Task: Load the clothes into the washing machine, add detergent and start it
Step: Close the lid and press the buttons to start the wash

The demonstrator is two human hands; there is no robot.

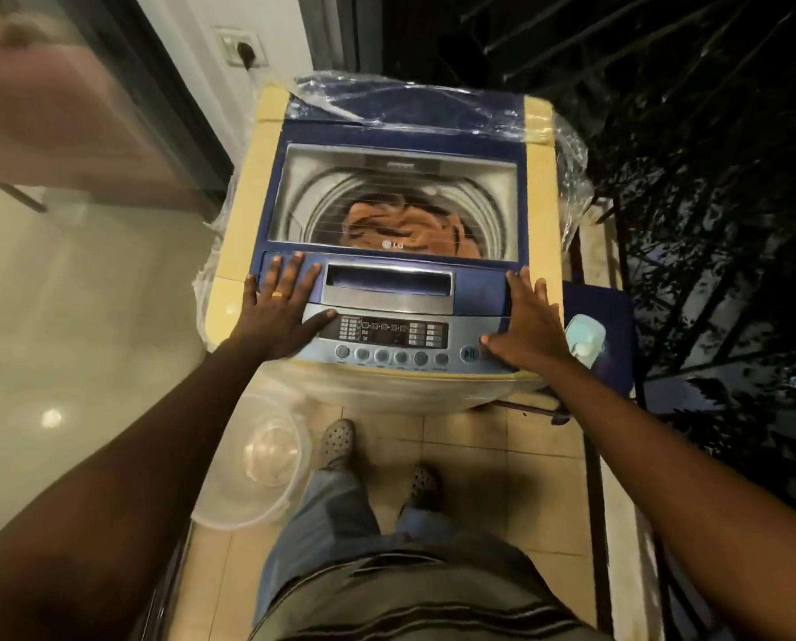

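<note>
A top-loading washing machine (541,187) with a blue top and cream sides stands in front of me. Its glass lid (317,187) is down, and orange and dark clothes (405,226) show through it in the drum. My left hand (278,312) lies flat on the lid's front left edge, thumb touching the control panel (393,335). My right hand (527,323) rests flat on the front right, its thumb beside the round start/pause button (469,353). Both hands hold nothing.
An empty clear plastic basin (252,460) sits on the tiled floor at my left foot. A dark blue bag (599,335) stands right of the machine. Plastic wrap covers the machine's back. A glass door is on the left; a dark railing and foliage are on the right.
</note>
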